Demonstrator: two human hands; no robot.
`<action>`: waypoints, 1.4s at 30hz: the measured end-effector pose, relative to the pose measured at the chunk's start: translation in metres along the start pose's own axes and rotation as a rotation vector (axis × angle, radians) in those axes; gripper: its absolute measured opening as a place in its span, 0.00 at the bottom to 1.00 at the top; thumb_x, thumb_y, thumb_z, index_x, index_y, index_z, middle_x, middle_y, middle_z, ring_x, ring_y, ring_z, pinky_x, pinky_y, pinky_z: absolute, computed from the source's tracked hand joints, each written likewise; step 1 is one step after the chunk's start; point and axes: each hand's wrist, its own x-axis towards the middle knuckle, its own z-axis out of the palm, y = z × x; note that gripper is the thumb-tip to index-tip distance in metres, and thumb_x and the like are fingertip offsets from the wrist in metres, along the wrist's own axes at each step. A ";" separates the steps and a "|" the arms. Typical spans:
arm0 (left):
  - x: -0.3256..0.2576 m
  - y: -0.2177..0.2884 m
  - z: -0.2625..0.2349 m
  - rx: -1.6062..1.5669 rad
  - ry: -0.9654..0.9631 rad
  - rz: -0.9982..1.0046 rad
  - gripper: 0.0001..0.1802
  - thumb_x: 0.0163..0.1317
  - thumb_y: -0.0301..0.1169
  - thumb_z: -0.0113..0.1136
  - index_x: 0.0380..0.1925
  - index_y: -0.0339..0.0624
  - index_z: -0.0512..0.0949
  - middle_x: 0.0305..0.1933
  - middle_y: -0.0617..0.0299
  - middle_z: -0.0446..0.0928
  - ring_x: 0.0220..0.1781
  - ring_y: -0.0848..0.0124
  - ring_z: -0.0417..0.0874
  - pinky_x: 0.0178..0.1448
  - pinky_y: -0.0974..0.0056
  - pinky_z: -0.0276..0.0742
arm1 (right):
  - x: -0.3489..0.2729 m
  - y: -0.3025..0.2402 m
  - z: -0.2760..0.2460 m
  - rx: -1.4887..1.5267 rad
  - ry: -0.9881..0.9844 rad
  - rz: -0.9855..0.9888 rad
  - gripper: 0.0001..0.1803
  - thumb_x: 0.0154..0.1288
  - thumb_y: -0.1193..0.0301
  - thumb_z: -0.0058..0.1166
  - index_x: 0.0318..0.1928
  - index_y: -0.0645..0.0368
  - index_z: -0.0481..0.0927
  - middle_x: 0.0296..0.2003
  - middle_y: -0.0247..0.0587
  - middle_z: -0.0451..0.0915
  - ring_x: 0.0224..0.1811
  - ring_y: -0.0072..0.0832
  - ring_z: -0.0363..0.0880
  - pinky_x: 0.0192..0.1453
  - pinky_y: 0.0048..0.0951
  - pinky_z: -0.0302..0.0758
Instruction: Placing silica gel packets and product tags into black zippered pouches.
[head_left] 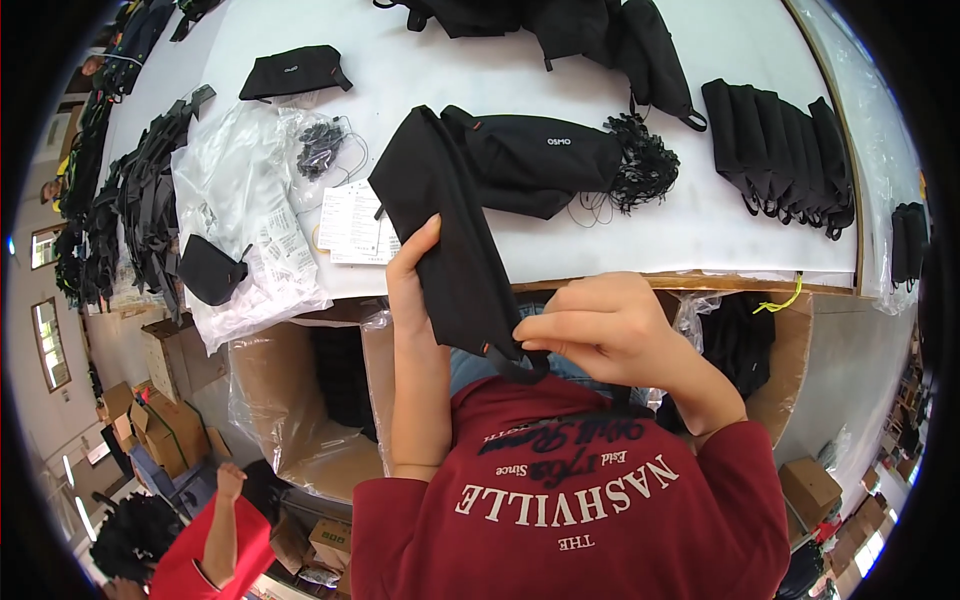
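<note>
A long black fabric pouch (440, 230) is held up at a slant over the table's near edge. My left hand (410, 275) grips it from its left side, with the thumb lying on the face and the other fingers hidden behind. At the pouch's lower end, by a short fabric loop and a small orange tab, my right hand (600, 325) pinches the corner between thumb and fingertips. Just behind lies another black pouch (550, 160), partly covered by the held one. Beside that pouch sits a tangled bunch of black cords (640, 165).
Clear plastic bags (240, 220) and a white printed sheet (350, 235) lie left on the white table. A row of black pouches (780, 150) stands at the right, more at the back. Open cartons (300, 400) sit below the near edge. Another person (215, 540) is at lower left.
</note>
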 end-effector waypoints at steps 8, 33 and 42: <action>0.001 -0.010 0.026 0.249 0.316 0.198 0.17 0.66 0.33 0.51 0.51 0.34 0.73 0.48 0.54 0.78 0.48 0.64 0.81 0.52 0.61 0.79 | 0.014 -0.011 -0.005 -0.419 0.031 0.010 0.21 0.43 0.70 0.66 0.42 0.45 0.79 0.51 0.40 0.73 0.52 0.40 0.69 0.58 0.44 0.63; -0.058 0.016 -0.020 1.693 -0.278 0.312 0.24 0.59 0.47 0.58 0.32 0.32 0.80 0.38 0.51 0.79 0.41 0.59 0.80 0.49 0.62 0.72 | -0.068 0.013 -0.012 0.171 -0.155 0.405 0.15 0.52 0.69 0.58 0.43 0.55 0.76 0.37 0.40 0.76 0.34 0.40 0.78 0.36 0.36 0.74; -0.063 0.027 0.025 1.699 -0.415 -0.206 0.22 0.56 0.43 0.61 0.34 0.30 0.79 0.38 0.49 0.80 0.39 0.60 0.80 0.45 0.63 0.73 | -0.090 -0.001 -0.023 0.302 -0.249 0.511 0.13 0.59 0.63 0.53 0.39 0.58 0.83 0.28 0.43 0.80 0.30 0.39 0.79 0.35 0.36 0.74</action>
